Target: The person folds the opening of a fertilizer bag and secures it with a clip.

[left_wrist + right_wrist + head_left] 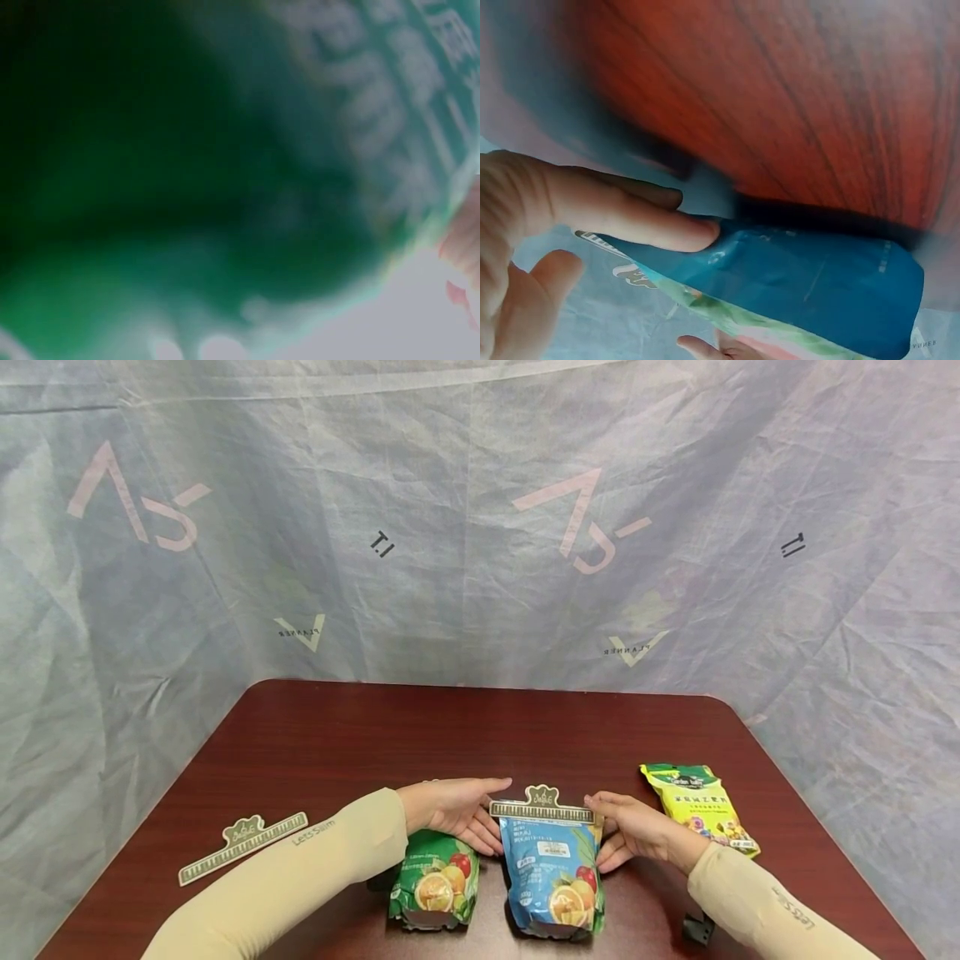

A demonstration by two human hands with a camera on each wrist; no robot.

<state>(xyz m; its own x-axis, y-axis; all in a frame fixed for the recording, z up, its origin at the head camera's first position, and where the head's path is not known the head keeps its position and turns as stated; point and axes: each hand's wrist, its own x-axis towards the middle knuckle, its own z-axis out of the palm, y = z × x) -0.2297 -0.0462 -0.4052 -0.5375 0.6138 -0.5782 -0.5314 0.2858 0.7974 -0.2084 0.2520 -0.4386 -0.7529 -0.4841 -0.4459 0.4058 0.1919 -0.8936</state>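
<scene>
Pale printed fabric (465, 568) walls in a dark red wood-grain tabletop (465, 727), where a blue pouch (553, 872) sits toward the near side. Apparently full, it should handle as hefty, soft-sided and slick, best cradled by both flanks. A person's right hand (637, 828) touches its side, fingers nearly straight; the left hand (456, 807) lies just beside it, fingers extended, contact unclear. A long, stiff-looking clip (542, 813) spans the pouch's top.
</scene>
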